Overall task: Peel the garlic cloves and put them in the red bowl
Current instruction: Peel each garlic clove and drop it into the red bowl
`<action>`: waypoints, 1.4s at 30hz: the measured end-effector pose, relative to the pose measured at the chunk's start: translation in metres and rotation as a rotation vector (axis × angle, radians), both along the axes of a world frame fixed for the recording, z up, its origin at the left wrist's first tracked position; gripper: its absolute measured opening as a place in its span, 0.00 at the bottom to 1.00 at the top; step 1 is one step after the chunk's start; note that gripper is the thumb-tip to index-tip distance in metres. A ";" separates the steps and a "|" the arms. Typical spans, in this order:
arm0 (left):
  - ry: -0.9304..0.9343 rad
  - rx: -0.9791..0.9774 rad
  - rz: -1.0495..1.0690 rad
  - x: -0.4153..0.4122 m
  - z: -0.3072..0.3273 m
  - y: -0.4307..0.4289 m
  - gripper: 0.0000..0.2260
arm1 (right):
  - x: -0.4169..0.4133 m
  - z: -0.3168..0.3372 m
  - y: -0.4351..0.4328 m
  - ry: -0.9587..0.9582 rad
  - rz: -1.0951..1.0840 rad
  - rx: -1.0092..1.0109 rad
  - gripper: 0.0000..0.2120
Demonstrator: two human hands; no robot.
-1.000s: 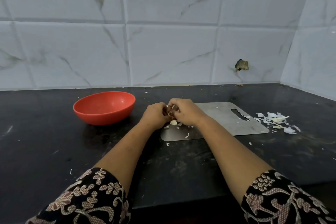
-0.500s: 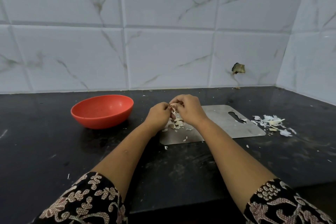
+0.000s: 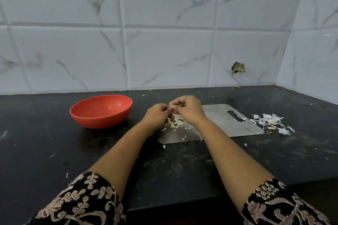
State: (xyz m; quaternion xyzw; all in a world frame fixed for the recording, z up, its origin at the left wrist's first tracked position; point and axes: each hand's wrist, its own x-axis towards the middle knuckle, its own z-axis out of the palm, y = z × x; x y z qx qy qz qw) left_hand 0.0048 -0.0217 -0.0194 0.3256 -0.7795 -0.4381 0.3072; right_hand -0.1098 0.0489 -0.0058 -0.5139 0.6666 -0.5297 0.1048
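Fingers curled tight, the left grip point(image 3: 157, 115) and right grip point(image 3: 190, 108) together pinch one garlic clove point(image 3: 172, 107); the red bowl point(image 3: 102, 118) sits left of them.

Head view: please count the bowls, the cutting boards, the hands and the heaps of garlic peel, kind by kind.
Bowls: 1, the red bowl
Cutting boards: 1, the metal board
Hands: 2, left hand and right hand, both pinching a garlic clove
Peel heaps: 2, board heap, counter heap
Total: 6
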 end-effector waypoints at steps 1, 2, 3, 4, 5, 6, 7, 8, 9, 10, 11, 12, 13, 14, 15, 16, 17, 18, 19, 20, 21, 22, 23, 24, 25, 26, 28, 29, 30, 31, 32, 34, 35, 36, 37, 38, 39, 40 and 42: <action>0.013 -0.018 0.006 0.000 0.000 0.000 0.12 | 0.000 0.000 -0.001 -0.003 0.003 -0.002 0.06; 0.026 -0.040 0.013 0.000 0.000 0.000 0.12 | 0.000 0.001 -0.001 -0.007 0.004 -0.004 0.05; 0.037 -0.059 0.019 0.000 0.000 -0.001 0.12 | 0.000 0.001 -0.001 -0.008 0.002 -0.004 0.05; 0.040 -0.076 0.018 0.001 0.000 -0.002 0.12 | 0.001 0.002 -0.001 -0.002 -0.001 -0.002 0.05; 0.032 -0.094 0.012 0.002 0.000 -0.003 0.12 | 0.001 0.002 -0.002 0.014 -0.006 0.003 0.05; 0.011 -0.115 0.005 0.003 0.000 -0.004 0.12 | 0.001 0.002 -0.002 0.038 -0.010 0.012 0.05; -0.012 -0.140 0.002 0.005 0.001 -0.004 0.12 | 0.002 0.002 -0.002 0.061 -0.014 0.023 0.06; -0.033 -0.165 0.006 0.006 0.001 -0.005 0.12 | 0.002 0.001 -0.002 0.074 -0.014 0.031 0.06; -0.044 -0.193 0.016 0.007 0.002 -0.005 0.12 | 0.002 0.001 -0.002 0.074 -0.013 0.033 0.06; -0.049 -0.223 0.028 0.009 0.003 -0.005 0.11 | 0.002 0.000 -0.003 0.071 -0.012 0.033 0.06; -0.049 -0.249 0.037 0.009 0.005 -0.005 0.10 | 0.002 0.000 -0.004 0.069 -0.014 0.035 0.06; -0.055 -0.270 0.045 0.010 0.006 -0.004 0.09 | 0.002 0.000 -0.004 0.068 -0.014 0.040 0.05; -0.071 -0.284 0.048 0.009 0.007 -0.004 0.09 | 0.001 -0.001 -0.004 0.062 -0.008 0.048 0.05; -0.100 -0.298 0.051 0.008 0.008 -0.004 0.08 | 0.000 -0.001 -0.004 0.055 -0.001 0.058 0.05; -0.137 -0.321 0.056 0.008 0.009 -0.004 0.08 | -0.001 -0.002 -0.003 0.054 0.002 0.073 0.05; -0.179 -0.352 0.060 0.007 0.010 -0.005 0.08 | -0.001 -0.002 -0.002 0.076 -0.001 0.093 0.06; -0.234 -0.395 0.065 0.007 0.010 -0.006 0.07 | -0.001 -0.001 -0.002 0.129 -0.011 0.122 0.07; -0.308 -0.448 0.069 0.008 0.010 -0.007 0.06 | -0.002 -0.002 -0.001 0.210 -0.023 0.157 0.07; -0.385 -0.503 0.072 0.009 0.009 -0.008 0.05 | -0.001 -0.001 -0.001 0.293 -0.032 0.196 0.08; -0.440 -0.543 0.070 0.010 0.008 -0.010 0.04 | -0.001 -0.001 0.000 0.357 -0.037 0.232 0.09; -0.461 -0.560 0.064 0.012 0.007 -0.010 0.03 | -0.001 -0.001 0.000 0.397 -0.033 0.270 0.10; -0.459 -0.561 0.056 0.012 0.007 -0.011 0.03 | -0.003 -0.001 0.000 0.425 -0.029 0.304 0.11; -0.444 -0.559 0.050 0.013 0.007 -0.011 0.03 | -0.004 -0.001 -0.001 0.444 -0.028 0.332 0.13; -0.425 -0.557 0.042 0.013 0.007 -0.011 0.04 | -0.006 -0.002 -0.002 0.455 -0.035 0.342 0.15; -0.411 -0.552 0.032 0.013 0.007 -0.012 0.05 | -0.008 -0.002 -0.002 0.453 -0.046 0.335 0.16; -0.395 -0.537 0.021 0.014 0.006 -0.013 0.07 | -0.011 -0.003 -0.003 0.445 -0.059 0.316 0.17; -0.341 -0.467 0.009 0.016 0.007 -0.014 0.10 | -0.017 -0.004 -0.004 0.429 -0.078 0.284 0.18; -0.313 -0.431 0.006 0.017 0.007 -0.015 0.10 | -0.020 -0.005 -0.006 0.426 -0.078 0.282 0.18; -0.288 -0.402 0.003 0.019 0.007 -0.016 0.11 | -0.022 -0.006 -0.007 0.426 -0.074 0.283 0.18; -0.268 -0.379 -0.004 0.020 0.007 -0.016 0.12 | -0.023 -0.006 -0.009 0.427 -0.066 0.289 0.18; -0.252 -0.363 -0.011 0.021 0.008 -0.017 0.13 | -0.024 -0.007 -0.011 0.436 -0.056 0.297 0.17; -0.217 -0.353 0.007 0.024 0.009 -0.018 0.15 | -0.024 -0.008 -0.018 0.458 -0.030 0.319 0.18; -0.193 -0.346 0.043 0.025 0.010 -0.020 0.15 | -0.024 -0.008 -0.022 0.468 -0.020 0.331 0.19; -0.167 -0.333 0.092 0.026 0.010 -0.023 0.14 | -0.025 -0.007 -0.028 0.476 -0.010 0.333 0.20; -0.147 -0.322 0.144 0.026 0.009 -0.026 0.13 | -0.024 -0.006 -0.033 0.477 -0.004 0.338 0.22; -0.145 -0.334 0.191 0.027 0.007 -0.029 0.13 | -0.024 -0.005 -0.037 0.486 0.011 0.347 0.23; -0.162 -0.363 0.221 0.027 0.006 -0.032 0.12 | -0.023 -0.004 -0.040 0.504 0.032 0.365 0.23; -0.198 -0.400 0.233 0.026 0.003 -0.034 0.12 | -0.023 -0.004 -0.043 0.523 0.063 0.388 0.23; -0.300 -0.460 0.225 0.022 -0.001 -0.035 0.13 | -0.021 -0.005 -0.045 0.543 0.147 0.440 0.21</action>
